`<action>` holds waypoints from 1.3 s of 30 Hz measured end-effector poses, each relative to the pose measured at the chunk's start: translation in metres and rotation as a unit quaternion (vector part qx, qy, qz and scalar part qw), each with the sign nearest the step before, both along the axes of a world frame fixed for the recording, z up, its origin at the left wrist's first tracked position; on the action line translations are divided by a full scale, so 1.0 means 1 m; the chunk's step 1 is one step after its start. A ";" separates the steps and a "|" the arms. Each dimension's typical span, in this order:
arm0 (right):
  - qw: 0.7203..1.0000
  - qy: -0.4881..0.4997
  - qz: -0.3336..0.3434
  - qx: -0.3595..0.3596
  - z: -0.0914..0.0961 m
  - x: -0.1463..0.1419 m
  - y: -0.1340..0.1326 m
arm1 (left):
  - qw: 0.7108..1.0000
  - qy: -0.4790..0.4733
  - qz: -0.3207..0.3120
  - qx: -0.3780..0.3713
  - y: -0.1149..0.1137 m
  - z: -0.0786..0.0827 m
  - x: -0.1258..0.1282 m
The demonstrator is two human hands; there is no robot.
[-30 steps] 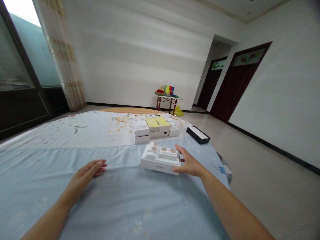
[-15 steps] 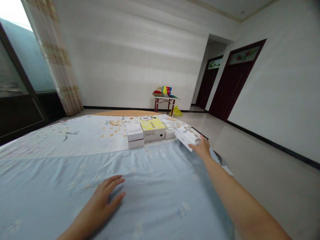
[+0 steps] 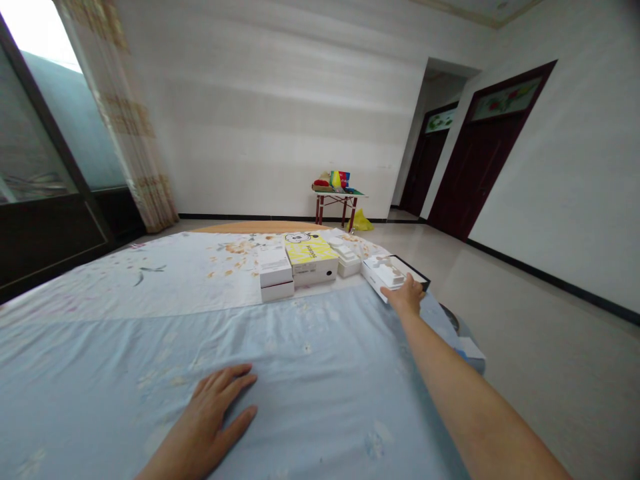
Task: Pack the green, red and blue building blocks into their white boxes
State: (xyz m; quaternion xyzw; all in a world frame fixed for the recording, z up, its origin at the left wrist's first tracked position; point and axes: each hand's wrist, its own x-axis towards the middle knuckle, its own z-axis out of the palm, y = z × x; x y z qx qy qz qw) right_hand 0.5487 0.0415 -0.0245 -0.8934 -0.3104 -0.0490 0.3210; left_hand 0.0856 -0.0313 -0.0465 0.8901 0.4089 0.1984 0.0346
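My right hand (image 3: 406,297) reaches far out at the right side of the table, its thumb and fingers gripping the near side of a white box (image 3: 376,279). Shaped white pieces sit on top of that box, and a black edge shows behind it. Left of it stand a smaller white box (image 3: 349,267), a yellow-and-white patterned box (image 3: 313,261) and a stack of white boxes (image 3: 277,273). Over the light blue cloth (image 3: 300,387) my left hand (image 3: 217,410) lies palm down, fingers outstretched and holding nothing.
A white flowered cloth (image 3: 200,280) covers the far part of the table. Beyond it, a small table (image 3: 340,195) with colourful items stands by the wall, with a yellow bag (image 3: 362,221) on the floor. At the lower right, a white item (image 3: 470,347) sits past the table edge.
The white box in my right hand sits slightly farther right relative to its neighbours. The view has shifted a little. My left hand stays flat on the cloth.
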 end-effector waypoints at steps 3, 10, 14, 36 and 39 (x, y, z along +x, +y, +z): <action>1.000 -0.006 0.004 -0.006 -0.006 -0.004 0.001 | 1.000 0.004 -0.002 0.000 0.001 0.001 0.001; 0.999 -0.007 -0.048 -0.020 -0.008 -0.008 0.011 | 1.000 -0.009 -0.008 0.006 0.001 0.002 0.002; 0.999 -0.024 -0.047 -0.003 -0.007 -0.009 0.007 | 1.000 -0.014 -0.008 0.002 0.002 0.002 0.001; 0.959 -0.144 0.183 -0.162 0.030 -0.053 0.114 | 1.000 -0.007 0.008 -0.007 -0.002 0.003 0.003; 0.952 -0.135 0.177 -0.209 0.028 -0.049 0.141 | 1.000 -0.014 0.012 -0.009 -0.003 0.004 0.005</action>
